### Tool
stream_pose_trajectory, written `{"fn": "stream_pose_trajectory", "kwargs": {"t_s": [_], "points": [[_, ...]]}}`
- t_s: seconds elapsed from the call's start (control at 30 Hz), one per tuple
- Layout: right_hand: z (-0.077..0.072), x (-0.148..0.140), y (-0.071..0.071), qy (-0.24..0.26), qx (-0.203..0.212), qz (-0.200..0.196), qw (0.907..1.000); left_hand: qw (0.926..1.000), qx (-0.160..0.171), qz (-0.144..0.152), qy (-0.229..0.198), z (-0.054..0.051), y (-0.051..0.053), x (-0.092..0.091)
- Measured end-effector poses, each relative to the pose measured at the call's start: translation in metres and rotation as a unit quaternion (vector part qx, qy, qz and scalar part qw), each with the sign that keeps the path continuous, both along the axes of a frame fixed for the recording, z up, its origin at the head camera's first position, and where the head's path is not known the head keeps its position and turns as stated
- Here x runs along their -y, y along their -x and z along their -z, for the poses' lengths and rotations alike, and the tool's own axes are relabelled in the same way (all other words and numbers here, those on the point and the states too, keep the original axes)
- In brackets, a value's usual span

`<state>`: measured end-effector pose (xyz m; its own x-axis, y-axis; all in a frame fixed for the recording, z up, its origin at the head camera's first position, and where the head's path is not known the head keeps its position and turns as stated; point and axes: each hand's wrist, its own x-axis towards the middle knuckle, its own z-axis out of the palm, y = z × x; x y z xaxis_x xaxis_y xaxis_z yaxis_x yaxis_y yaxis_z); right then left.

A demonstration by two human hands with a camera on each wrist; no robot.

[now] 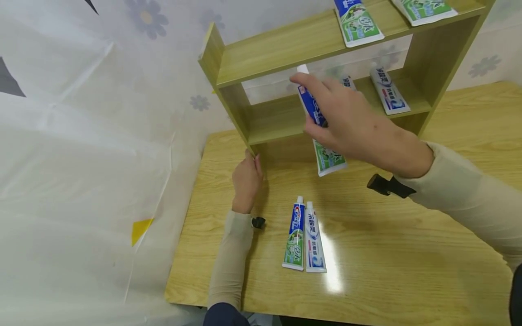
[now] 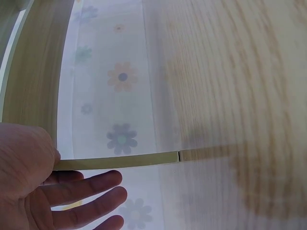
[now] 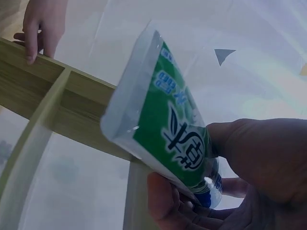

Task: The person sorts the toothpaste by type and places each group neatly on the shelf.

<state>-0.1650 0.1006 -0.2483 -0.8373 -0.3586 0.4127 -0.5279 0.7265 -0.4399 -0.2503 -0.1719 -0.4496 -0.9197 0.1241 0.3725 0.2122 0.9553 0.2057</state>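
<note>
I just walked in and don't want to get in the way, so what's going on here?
A person is handling toothpaste at a wooden shelf unit. Their right hand holds a blue-and-green tube in front of it, while their left hand holds the edge of its side panel. Two green-ended tubes lie on the upper board, and two white tubes on the lower one. A Crest tube and another white tube lie side by side on the table.

A room indoors; I can't tell which kind. There's a flowery wall (image 1: 179, 50) past the left hand (image 1: 247, 180), a wooden table (image 1: 387, 271) under it, white sheeting (image 1: 81, 181) to its left.
</note>
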Motion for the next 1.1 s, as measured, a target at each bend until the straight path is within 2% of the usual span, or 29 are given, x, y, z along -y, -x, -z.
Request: {"fn": "stream_pose_trajectory", "kwargs": {"t_s": [0.17,0.37,0.6,0.83,0.93,1.1], "points": [[-0.02,-0.002,0.004,-0.004,-0.037,0.009,0.9993,1.0,0.007,-0.006,0.0,0.0,0.001,-0.003],[-0.04,-0.002,0.017,-0.032,-0.033,0.026,0.9986,1.0,-0.002,-0.003,0.004,0.001,0.0,-0.006],[-0.068,0.0,0.047,-0.07,-0.019,0.057,0.9957,0.9997,-0.023,0.001,0.008,0.0,0.001,-0.007],[-0.09,0.002,0.083,-0.1,-0.023,0.076,0.9918,0.9998,-0.018,-0.001,0.002,0.002,0.001,-0.008],[-0.098,0.002,0.092,-0.113,-0.002,0.087,0.9898,1.0,-0.009,-0.002,-0.003,0.003,0.001,-0.009],[-0.11,0.002,0.105,-0.148,0.004,0.107,0.9832,1.0,-0.003,-0.006,-0.007,0.002,0.002,-0.009]]}}
